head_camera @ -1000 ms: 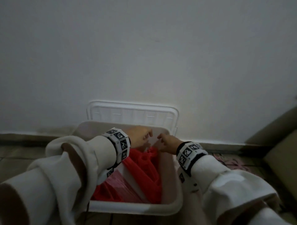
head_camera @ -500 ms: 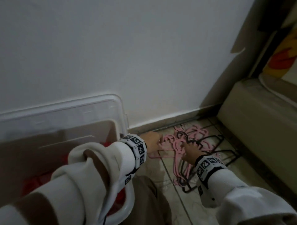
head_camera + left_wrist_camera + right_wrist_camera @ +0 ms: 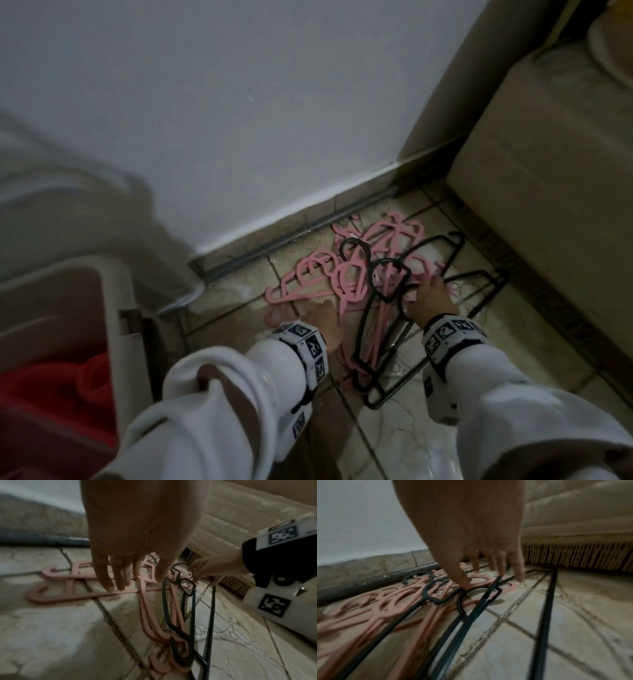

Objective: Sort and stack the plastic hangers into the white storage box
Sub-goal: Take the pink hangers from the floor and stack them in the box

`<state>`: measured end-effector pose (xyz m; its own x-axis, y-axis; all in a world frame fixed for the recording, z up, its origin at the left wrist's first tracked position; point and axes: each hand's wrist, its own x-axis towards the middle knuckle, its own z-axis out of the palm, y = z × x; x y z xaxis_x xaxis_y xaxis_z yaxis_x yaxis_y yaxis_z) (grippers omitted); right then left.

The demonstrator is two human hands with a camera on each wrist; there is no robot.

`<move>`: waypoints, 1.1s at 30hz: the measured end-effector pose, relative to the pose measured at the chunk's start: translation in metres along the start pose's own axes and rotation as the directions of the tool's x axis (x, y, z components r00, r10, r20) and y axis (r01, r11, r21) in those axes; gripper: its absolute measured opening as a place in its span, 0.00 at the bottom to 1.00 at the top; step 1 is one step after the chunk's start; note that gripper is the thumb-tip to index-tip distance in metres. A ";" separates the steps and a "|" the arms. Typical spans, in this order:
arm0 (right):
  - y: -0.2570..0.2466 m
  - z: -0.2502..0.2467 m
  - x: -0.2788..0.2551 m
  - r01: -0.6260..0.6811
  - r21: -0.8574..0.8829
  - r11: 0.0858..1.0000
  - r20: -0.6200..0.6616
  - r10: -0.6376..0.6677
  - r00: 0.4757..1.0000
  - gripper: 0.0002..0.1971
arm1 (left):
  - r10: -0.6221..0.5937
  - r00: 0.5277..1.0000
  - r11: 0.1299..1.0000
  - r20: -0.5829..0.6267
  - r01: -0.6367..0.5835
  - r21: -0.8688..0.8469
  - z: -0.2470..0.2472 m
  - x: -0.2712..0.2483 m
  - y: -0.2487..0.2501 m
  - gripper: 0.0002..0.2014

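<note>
From my seat the pink hangers (image 3: 310, 279) lie in a tangled heap on the tiled floor (image 3: 404, 442), close to the foot of the white wall (image 3: 239, 120), with black hangers (image 3: 380, 308) laid across and through them. My right hand (image 3: 430, 298) reaches into the right side of the heap; in the right wrist view its fingers (image 3: 517, 566) are spread apart and nearly straight, the tips touching a black hanger and a pink one, clamped on neither. My left hand (image 3: 323, 317) hovers over the near left part of the pile; the left wrist view shows its fingers (image 3: 104, 577) extended and relaxed just above a pink hanger's bar, holding nothing. The white storage box (image 3: 113, 294) stands at the left, well apart from the heap, with red hangers (image 3: 65, 394) already inside. I can read no brand or writing; the wristbands (image 3: 308, 346) carry only black-and-white square marker patterns. Bare tile stays open between box and pile, while a beige sofa (image 3: 548, 205) hems the heap in on the right. Only the right wrist view shows the fringe (image 3: 573, 554) along the sofa's lower edge; only the head view shows the box.
</note>
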<state>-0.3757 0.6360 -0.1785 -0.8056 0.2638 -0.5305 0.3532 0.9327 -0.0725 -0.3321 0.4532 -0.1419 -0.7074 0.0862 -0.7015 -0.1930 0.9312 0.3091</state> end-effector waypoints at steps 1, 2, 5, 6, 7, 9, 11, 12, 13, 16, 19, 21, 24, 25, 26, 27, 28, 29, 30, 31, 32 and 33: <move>-0.003 0.005 0.008 -0.121 0.078 0.990 -0.053 0.125 0.991 0.32 | -0.028 0.999 0.999 -0.040 0.027 -0.038 0.001 0.009 0.000 0.21; -0.007 0.006 0.013 -0.253 0.166 0.953 -0.139 0.277 0.951 0.34 | -0.051 0.994 0.997 -0.094 0.046 -0.056 0.001 0.018 0.000 0.23; -0.025 -0.001 0.010 -0.383 0.312 0.869 -0.127 0.438 0.890 0.35 | -0.076 0.970 0.996 -0.231 0.083 0.023 -0.006 0.046 -0.012 0.33; -0.029 0.007 0.012 -0.390 0.353 0.850 -0.047 0.433 0.900 0.38 | -0.100 0.967 0.994 -0.233 0.109 0.024 -0.010 0.054 -0.019 0.38; -0.032 0.021 0.021 -0.356 0.384 0.852 -0.036 0.399 0.916 0.40 | -0.134 0.966 0.990 -0.222 0.138 0.005 -0.013 0.061 -0.026 0.42; -0.037 0.024 0.019 -0.343 0.446 0.826 0.001 0.383 0.924 0.41 | -0.196 0.960 0.980 -0.198 0.190 -0.050 -0.019 0.073 -0.039 0.47; -0.041 0.036 0.027 -0.338 0.501 0.797 -0.052 0.417 0.907 0.39 | -0.213 0.953 0.976 -0.216 0.198 -0.092 -0.023 0.076 -0.045 0.46; -0.041 0.037 0.028 -0.351 0.517 0.780 -0.123 0.474 0.872 0.38 | -0.208 0.952 0.976 -0.222 0.187 -0.114 -0.024 0.075 -0.045 0.44; -0.043 0.035 0.024 -0.376 0.562 0.736 -0.155 0.541 0.827 0.36 | -0.203 0.958 0.972 -0.204 0.171 -0.163 -0.024 0.074 -0.046 0.42; -0.047 0.033 0.016 -0.305 0.751 0.585 -0.170 0.618 0.768 0.30 | -0.227 0.971 0.910 -0.081 0.182 -0.374 -0.019 0.066 -0.045 0.42; -0.040 0.036 0.011 -0.288 0.841 0.457 -0.052 0.600 0.798 0.36 | -0.193 0.981 0.917 -0.014 0.175 -0.359 -0.011 0.061 -0.038 0.36; -0.036 0.037 0.007 -0.286 0.853 0.437 -0.014 0.567 0.823 0.43 | -0.125 0.992 0.938 0.026 0.127 -0.321 -0.007 0.058 -0.031 0.22; -0.028 0.029 -0.001 -0.345 0.861 0.373 0.099 0.543 0.834 0.43 | -0.082 0.996 0.946 0.030 0.087 -0.312 -0.006 0.050 -0.022 0.22; -0.024 0.028 -0.002 -0.369 0.846 0.385 0.130 0.522 0.843 0.42 | -0.104 0.994 0.945 0.037 0.111 -0.309 -0.005 0.050 -0.022 0.25; -0.021 0.028 -0.002 -0.374 0.836 0.402 0.141 0.501 0.854 0.41 | -0.123 0.992 0.939 0.036 0.128 -0.319 -0.005 0.051 -0.021 0.27; -0.017 0.030 0.001 -0.373 0.827 0.420 0.151 0.474 0.868 0.40 | -0.151 0.986 0.902 0.067 0.166 -0.399 -0.003 0.055 -0.021 0.25; -0.015 0.034 0.002 -0.370 0.819 0.439 0.163 0.440 0.883 0.40 | -0.166 0.981 0.837 0.101 0.194 -0.511 -0.004 0.057 -0.019 0.22; -0.014 0.037 0.003 -0.368 0.809 0.458 0.174 0.412 0.895 0.40 | -0.171 0.975 0.752 0.144 0.224 -0.620 -0.004 0.059 -0.017 0.18; -0.014 0.038 0.002 -0.365 0.801 0.474 0.180 0.390 0.903 0.40 | -0.165 0.967 0.688 0.193 0.253 -0.680 -0.005 0.059 -0.015 0.16; -0.014 0.038 0.003 -0.366 0.798 0.478 0.189 0.378 0.906 0.40 | -0.149 0.957 0.640 0.249 0.285 -0.714 -0.005 0.059 -0.015 0.15; -0.014 0.038 0.003 -0.375 0.793 0.479 0.207 0.367 0.907 0.39 | -0.129 0.952 0.604 0.277 0.297 -0.740 -0.004 0.059 -0.014 0.15; -0.014 0.036 0.002 -0.391 0.790 0.472 0.235 0.356 0.904 0.36 | -0.121 0.953 0.577 0.277 0.295 -0.761 -0.003 0.060 -0.016 0.13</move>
<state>-0.3651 0.6149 -0.2086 -0.4909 0.5129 -0.7042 0.8576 0.1423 -0.4942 -0.3730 0.4425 -0.1870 -0.4623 0.0672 -0.8841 -0.8378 0.2933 0.4604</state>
